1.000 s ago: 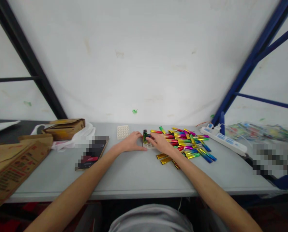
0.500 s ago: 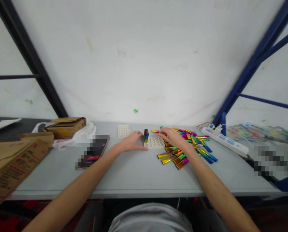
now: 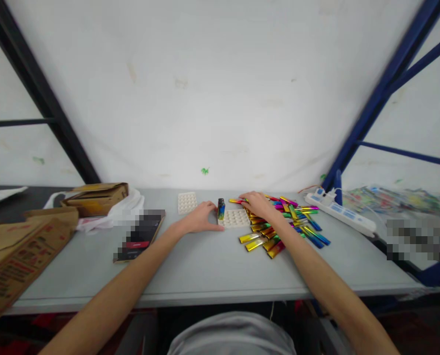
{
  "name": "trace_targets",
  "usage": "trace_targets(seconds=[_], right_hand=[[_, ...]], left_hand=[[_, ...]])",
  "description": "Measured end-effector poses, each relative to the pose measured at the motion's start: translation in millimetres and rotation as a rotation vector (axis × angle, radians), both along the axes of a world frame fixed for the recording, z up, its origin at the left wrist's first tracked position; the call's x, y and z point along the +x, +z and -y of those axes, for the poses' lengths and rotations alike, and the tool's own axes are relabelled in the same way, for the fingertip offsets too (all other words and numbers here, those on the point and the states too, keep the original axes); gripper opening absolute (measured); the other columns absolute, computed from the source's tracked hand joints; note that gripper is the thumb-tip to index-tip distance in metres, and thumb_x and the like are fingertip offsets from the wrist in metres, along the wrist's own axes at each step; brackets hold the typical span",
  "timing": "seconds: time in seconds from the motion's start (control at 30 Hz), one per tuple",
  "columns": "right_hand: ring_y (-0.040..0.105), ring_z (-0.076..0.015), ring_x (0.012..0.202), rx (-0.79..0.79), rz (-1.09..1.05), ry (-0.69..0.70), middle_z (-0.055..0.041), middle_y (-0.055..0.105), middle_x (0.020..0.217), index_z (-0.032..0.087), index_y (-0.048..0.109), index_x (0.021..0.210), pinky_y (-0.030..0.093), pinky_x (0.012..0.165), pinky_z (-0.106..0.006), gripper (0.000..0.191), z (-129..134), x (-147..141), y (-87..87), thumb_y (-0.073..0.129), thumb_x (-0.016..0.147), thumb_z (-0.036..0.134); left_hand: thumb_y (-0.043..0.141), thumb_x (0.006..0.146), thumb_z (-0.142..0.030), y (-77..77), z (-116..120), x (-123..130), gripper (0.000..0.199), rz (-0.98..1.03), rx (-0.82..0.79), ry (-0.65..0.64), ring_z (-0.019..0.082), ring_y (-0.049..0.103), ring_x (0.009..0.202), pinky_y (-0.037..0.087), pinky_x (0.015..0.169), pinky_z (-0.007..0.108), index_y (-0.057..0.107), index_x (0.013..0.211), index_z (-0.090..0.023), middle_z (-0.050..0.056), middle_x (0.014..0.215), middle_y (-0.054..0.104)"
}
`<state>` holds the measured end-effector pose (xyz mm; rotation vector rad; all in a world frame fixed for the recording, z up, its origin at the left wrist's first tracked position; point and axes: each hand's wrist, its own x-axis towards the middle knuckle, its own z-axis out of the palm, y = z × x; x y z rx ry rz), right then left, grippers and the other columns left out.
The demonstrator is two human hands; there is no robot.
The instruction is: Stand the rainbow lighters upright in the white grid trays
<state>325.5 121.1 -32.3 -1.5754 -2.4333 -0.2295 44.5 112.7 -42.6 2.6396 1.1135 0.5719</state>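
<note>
A white tray [image 3: 236, 219] with rows of small holes lies on the table in front of me. One blue lighter [image 3: 221, 209] with a black top stands upright at its left end. Around that end curves my left hand [image 3: 202, 217], thumb at the near corner and fingertips beside the far one. My right hand [image 3: 259, 203] is palm down at the left edge of a pile of shiny coloured lighters [image 3: 270, 231]. Its fingers bend over the right end of a red and gold lighter [image 3: 235, 201], which sticks out to the left; the fingertips are partly hidden.
A second white tray [image 3: 187, 202] lies further back on the left. Left of my forearm lies a dark phone-like slab [image 3: 146, 231], partly pixelated. Cardboard boxes [image 3: 31, 251] and a white bag [image 3: 125, 212] sit at far left. A power strip [image 3: 343, 214] runs along the right.
My right hand has shifted slightly left and lies further over the red and gold lighter. My left hand, the tray and the upright lighter have stayed put; the whole view has shifted slightly.
</note>
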Motion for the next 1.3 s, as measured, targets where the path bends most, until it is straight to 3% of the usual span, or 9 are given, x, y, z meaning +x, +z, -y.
trace_targets(seconds=[0.17,0.37,0.5,0.67,0.87,1.0,1.07,1.17,1.3], right_hand=[[0.066,-0.0286,0.117,-0.105,0.095,-0.077,-0.0141,0.074,0.122,0.021,0.071,0.127,0.044,0.102,-0.037,0.034,-19.9,-5.9,10.2,0.06,0.099,0.035],[0.07,-0.0251,0.104,-0.18,-0.041,0.026,-0.0099,0.078,0.106,0.019,0.075,0.113,0.048,0.095,-0.035,0.025,-36.7,-3.2,15.9,0.071,0.089,0.022],[0.07,-0.0197,0.091,-0.147,-0.548,0.155,-0.0099,0.076,0.104,0.016,0.076,0.099,0.052,0.087,-0.033,0.017,-31.1,3.2,11.9,0.072,0.086,0.025],[0.067,-0.0164,0.086,-0.256,-1.299,0.19,-0.0043,0.073,0.105,0.022,0.072,0.111,0.053,0.075,-0.029,0.043,-5.9,5.6,8.1,0.083,0.073,0.039],[0.063,-0.0132,0.08,-0.478,-1.715,0.175,-0.0009,0.071,0.095,0.023,0.074,0.101,0.052,0.072,-0.026,0.041,15.0,-7.9,8.6,0.088,0.07,0.045],[0.063,-0.0132,0.078,-0.536,-1.764,0.278,0.0008,0.067,0.091,0.025,0.067,0.103,0.055,0.075,-0.029,0.043,29.3,-21.3,12.2,0.086,0.073,0.05],[0.059,-0.0117,0.066,-0.576,-1.717,0.312,0.0028,0.065,0.085,0.028,0.061,0.106,0.053,0.066,-0.028,0.045,36.4,-27.7,13.0,0.081,0.077,0.056],[0.038,-0.0085,0.048,-0.574,-1.592,0.3,0.0087,0.048,0.065,0.03,0.055,0.106,0.036,0.046,-0.021,0.043,42.2,-35.8,9.9,0.071,0.084,0.062],[0.027,-0.0104,0.048,-0.398,-1.374,0.199,0.0093,0.032,0.06,0.026,0.056,0.103,0.021,0.044,-0.022,0.042,40.7,-43.0,0.0,0.058,0.089,0.067]], left_hand=[[0.08,0.066,-0.068,-1.8,-1.2,-0.8,0.069,0.009,0.014,-0.013,0.034,0.066,0.114,0.053,0.1,0.039,0.07,0.112,-0.018,0.014,0.122,0.07],[0.078,0.069,-0.069,-3.7,-3.5,-0.6,0.069,-0.008,0.015,-0.02,0.034,0.066,0.113,0.052,0.101,0.04,0.069,0.112,-0.016,0.016,0.12,0.069],[0.078,0.069,-0.069,-3.7,-2.9,-0.3,0.069,0.002,0.011,-0.032,0.033,0.066,0.111,0.052,0.101,0.04,0.069,0.112,-0.016,0.015,0.118,0.069],[0.079,0.067,-0.069,-3.6,-3.4,-0.4,0.069,0.013,0.013,-0.029,0.033,0.066,0.11,0.053,0.099,0.04,0.07,0.111,-0.017,0.015,0.118,0.069],[0.08,0.067,-0.068,-3.3,-3.4,0.2,0.067,0.015,0.012,-0.033,0.033,0.066,0.11,0.053,0.098,0.04,0.07,0.11,-0.017,0.015,0.117,0.07],[0.08,0.066,-0.067,-1.2,-1.1,0.8,0.066,0.024,0.014,-0.023,0.034,0.066,0.11,0.052,0.098,0.039,0.07,0.108,-0.017,0.014,0.115,0.071],[0.08,0.066,-0.066,-0.4,-0.3,0.9,0.065,0.024,0.011,-0.026,0.034,0.066,0.11,0.052,0.098,0.039,0.07,0.108,-0.017,0.014,0.115,0.071],[0.08,0.067,-0.067,-0.5,0.0,0.7,0.066,0.026,0.003,-0.028,0.033,0.066,0.109,0.052,0.098,0.04,0.069,0.108,-0.016,0.014,0.115,0.071],[0.081,0.068,-0.066,-1.2,-0.4,0.1,0.067,0.024,-0.007,-0.034,0.033,0.065,0.11,0.051,0.099,0.04,0.068,0.11,-0.015,0.015,0.117,0.07]])
